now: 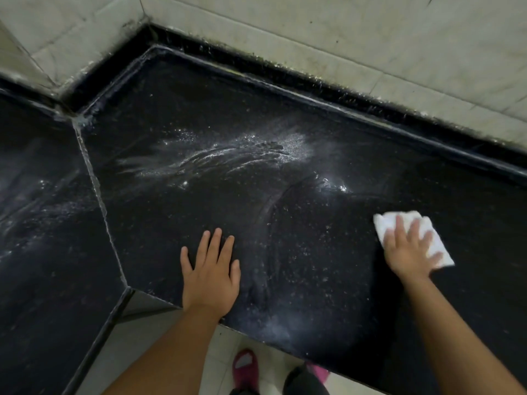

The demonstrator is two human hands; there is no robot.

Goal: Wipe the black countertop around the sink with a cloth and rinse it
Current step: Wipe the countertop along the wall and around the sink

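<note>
No brand, label or writing can be read anywhere. The right hand [408, 246] lies flat with its fingers spread on a folded white cloth [410, 232], and presses it on the black countertop [285, 223] at the right side; this hand looks a little blurred. The left hand [209, 276] rests palm down with straight, slightly spread fingers on the bare countertop near its front edge, well apart from the cloth. White wet streaks [216, 155] lie on the stone further back, between the hands and the tiled wall [313, 32]. A pale seam [94, 178] joins two slabs at the left. Below the front edge are the floor tiles [216, 366] and pink slippers [245, 369]. The sink is not seen
</note>
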